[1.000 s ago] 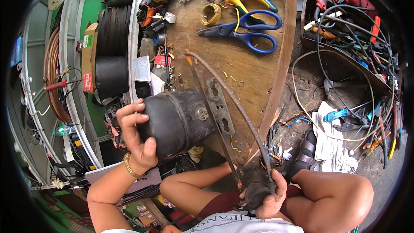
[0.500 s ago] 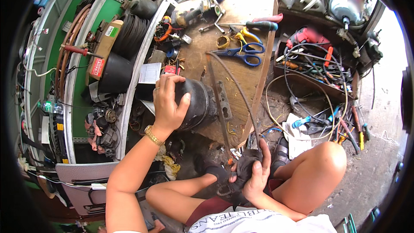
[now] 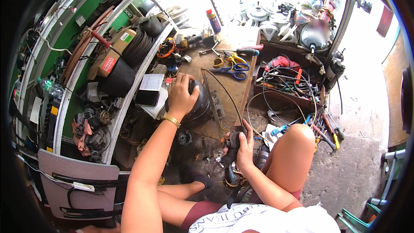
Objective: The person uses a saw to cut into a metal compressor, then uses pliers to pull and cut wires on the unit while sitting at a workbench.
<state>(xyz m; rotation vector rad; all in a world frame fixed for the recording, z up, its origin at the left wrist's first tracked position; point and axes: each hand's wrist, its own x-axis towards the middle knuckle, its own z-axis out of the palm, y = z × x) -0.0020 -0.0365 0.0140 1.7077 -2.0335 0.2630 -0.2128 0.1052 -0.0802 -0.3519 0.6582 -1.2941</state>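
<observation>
Left hand (image 3: 181,97) spread wide, palm down, gripping top of rounded black metal motor housing (image 3: 199,103) at near left part of worn brown wooden desk (image 3: 241,87). Right hand (image 3: 245,144) closed around dark rubber-like end piece (image 3: 233,143) of thin black curved cable (image 3: 224,88), held low in front of desk edge, above the knees. Cable arcs up from that piece across desk toward the scissors. Grey flat metal bracket (image 3: 214,101) lying just beside housing, on its right.

Open dark wooden tool box (image 3: 288,94) right of desk, packed with tangled wires, red power drill (image 3: 279,62), assorted hand tools; exact contents too cluttered to tell. Green metal shelving (image 3: 64,60) on left carrying brown cardboard box (image 3: 113,56), black coiled hoses (image 3: 137,46), black cylindrical tub (image 3: 120,77); contents of box and tub hidden.

On desk beyond housing: blue-handled scissors (image 3: 233,71), yellow-handled pliers (image 3: 235,58), roll of tan tape (image 3: 218,61), spray can with red cap (image 3: 213,20) at far end. White printed booklet (image 3: 152,82) and black flat device (image 3: 146,98) just left of housing. Grey padded chair back (image 3: 77,187) at lower left. Loose wires, blue-handled tool (image 3: 278,129), white rag on concrete floor (image 3: 358,164) near right knee. White fan-like parts (image 3: 267,21) piled far back.
</observation>
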